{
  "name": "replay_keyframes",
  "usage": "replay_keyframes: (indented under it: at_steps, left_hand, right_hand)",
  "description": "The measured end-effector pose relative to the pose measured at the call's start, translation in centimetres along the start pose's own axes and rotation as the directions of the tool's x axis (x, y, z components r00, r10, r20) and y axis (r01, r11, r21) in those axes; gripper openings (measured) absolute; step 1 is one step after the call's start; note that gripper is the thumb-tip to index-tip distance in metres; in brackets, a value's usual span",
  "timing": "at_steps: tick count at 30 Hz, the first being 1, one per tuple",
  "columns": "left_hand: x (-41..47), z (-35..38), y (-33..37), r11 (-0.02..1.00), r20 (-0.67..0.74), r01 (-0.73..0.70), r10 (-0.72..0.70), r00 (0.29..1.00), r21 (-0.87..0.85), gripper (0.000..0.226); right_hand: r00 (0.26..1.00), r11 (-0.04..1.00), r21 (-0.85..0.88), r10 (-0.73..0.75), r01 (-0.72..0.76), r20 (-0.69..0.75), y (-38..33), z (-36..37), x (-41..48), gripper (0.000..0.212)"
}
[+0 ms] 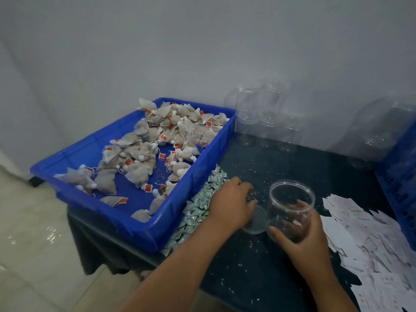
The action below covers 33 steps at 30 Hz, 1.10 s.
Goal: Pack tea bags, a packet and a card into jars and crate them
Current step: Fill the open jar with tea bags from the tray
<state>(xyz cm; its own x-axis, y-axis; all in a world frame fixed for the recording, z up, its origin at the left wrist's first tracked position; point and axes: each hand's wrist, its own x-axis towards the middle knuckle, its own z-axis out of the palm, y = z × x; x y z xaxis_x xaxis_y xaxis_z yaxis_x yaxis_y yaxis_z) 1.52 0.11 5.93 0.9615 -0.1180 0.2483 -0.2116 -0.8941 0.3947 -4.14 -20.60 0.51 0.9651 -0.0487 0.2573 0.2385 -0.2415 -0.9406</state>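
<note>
The dark table [258,266] carries everything: at its left, a blue tray [126,221] is strewn with loose tea bags [137,154], and one clear jar lies on its side among them. At the right edge stands a blue crate [398,181]; its inside is out of view. Stacked empty jars [254,118] wait at the back, white cards [371,244] are heaped on the right, and small packets [202,203] lie just beside the tray. The right hand [301,235] has its fingers wrapped round an open jar [290,206], which looks empty. The left hand [231,203] curls its fingers over the edge of a clear lid [255,219] lying on the table. I judge the task barely begun: no filled jar shows.
</note>
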Motion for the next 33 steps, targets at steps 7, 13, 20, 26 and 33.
replay_keyframes:
  at_steps: [7, 13, 20, 26, 33]
  left_hand:
    - [4.1, -14.4, -0.8, 0.999, 0.045, -0.034, 0.033, 0.998, 0.004, 0.020]
    - [9.1, -15.9, -11.2, 0.898, 0.368, 0.177, -0.336, 0.867, 0.404, 0.051]
    - [9.5, -9.0, -18.0, 0.922, 0.431, 0.306, -0.382, 0.817, 0.237, 0.067]
    - [9.7, -9.2, -16.5, 0.931, 0.374, 0.298, -0.359, 0.855, 0.213, 0.023]
    - [8.6, -14.6, -15.0, 0.834, 0.016, 0.410, -0.436, 0.900, -0.369, 0.020]
  right_hand:
    - [0.999, 0.998, -0.061, 0.023, -0.022, 0.028, -0.3, 0.0, 0.0, 0.092]
    - [0.998, 0.995, -0.098, 0.008, -0.002, 0.058, -0.7, 0.4, 0.0, 0.087]
    - [0.998, 0.994, -0.098, 0.043, -0.038, 0.053, -0.6, 0.4, 0.0, 0.093]
    - [0.998, 0.993, -0.114, 0.038, -0.032, 0.053, -0.6, 0.3, 0.4, 0.090]
    - [0.999, 0.993, -0.118, 0.006, 0.000, 0.050, -0.5, 0.3, 0.3, 0.081]
